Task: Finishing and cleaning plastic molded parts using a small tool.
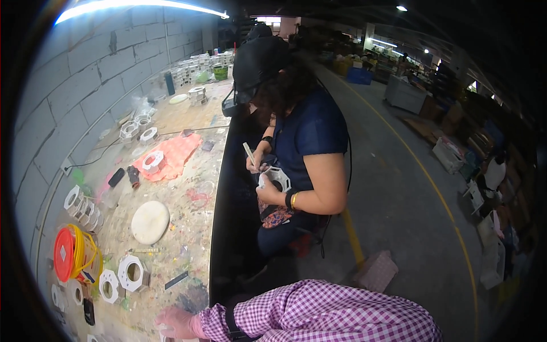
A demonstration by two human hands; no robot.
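Pale piece is sitting at btm edge, right by the R hand's fingers; frame edge is cutting it off & the hand's partly covering it, so can't tell what it is, which way it's pointing or its long axis. R hand is reaching L over the bench, fingers bending a bit & pointing L; tips are blurring, so can't tell how far open or if they're gripping the piece vs just touching. L hand is sitting out of view, so can't tell its fingers. Purple/white checked sleeve is covering the R arm. Up-bench nr the hand, dark flat bar is lying w/ long axis slanting up to the R. Farther L, two white octagonal rings are lying side by side, openings showing. Beyond: white disc & yellow bucket w/ red lid. Co-worker in navy is holding another white ring & a pale pen-like tool.
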